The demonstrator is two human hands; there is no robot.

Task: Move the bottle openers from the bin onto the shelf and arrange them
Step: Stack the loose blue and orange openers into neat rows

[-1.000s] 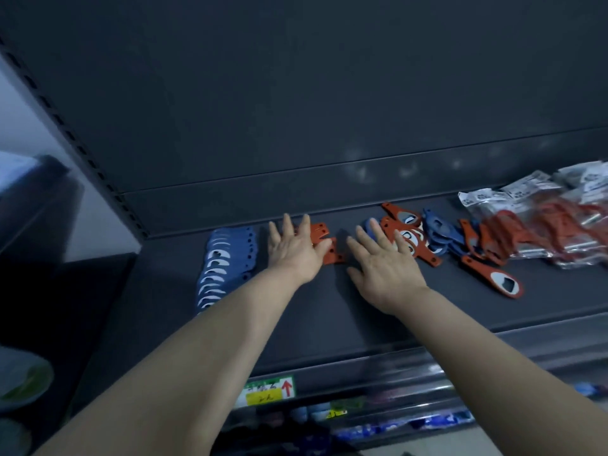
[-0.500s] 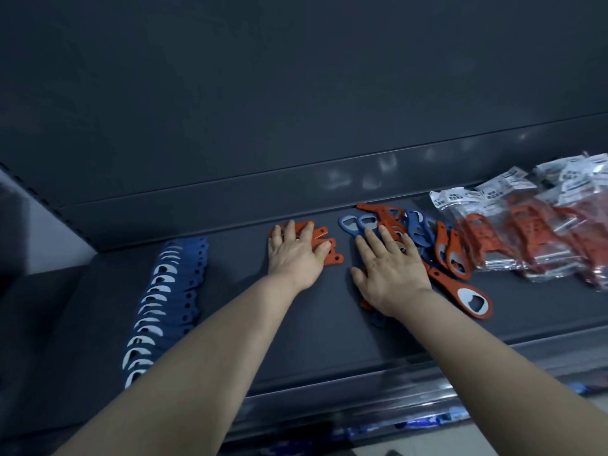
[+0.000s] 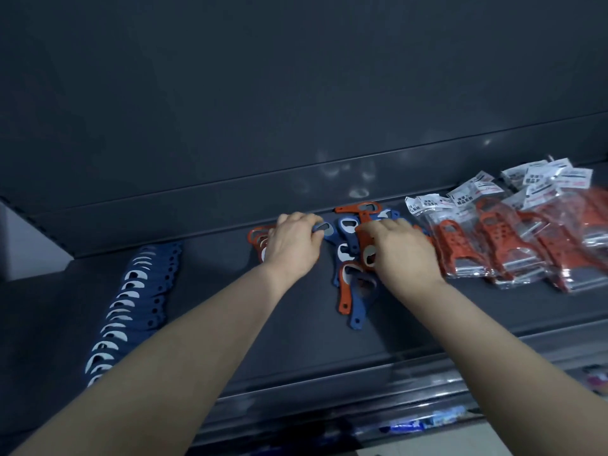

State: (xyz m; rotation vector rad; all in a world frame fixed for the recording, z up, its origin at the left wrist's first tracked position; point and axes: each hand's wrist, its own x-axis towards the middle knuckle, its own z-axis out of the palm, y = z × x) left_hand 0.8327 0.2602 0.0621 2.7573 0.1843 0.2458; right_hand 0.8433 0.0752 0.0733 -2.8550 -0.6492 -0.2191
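On your right, clear bagged packs of orange tools (image 3: 513, 245) with white label cards (image 3: 477, 192) overlap one another in a heap

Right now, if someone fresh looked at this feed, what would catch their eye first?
Probably the loose pile of orange and blue bottle openers in the middle of the shelf, with the left hand pinching a blue opener and the right hand on an orange opener. Next, the tidy overlapping row of blue openers at left and the bagged orange tools heaped at right.
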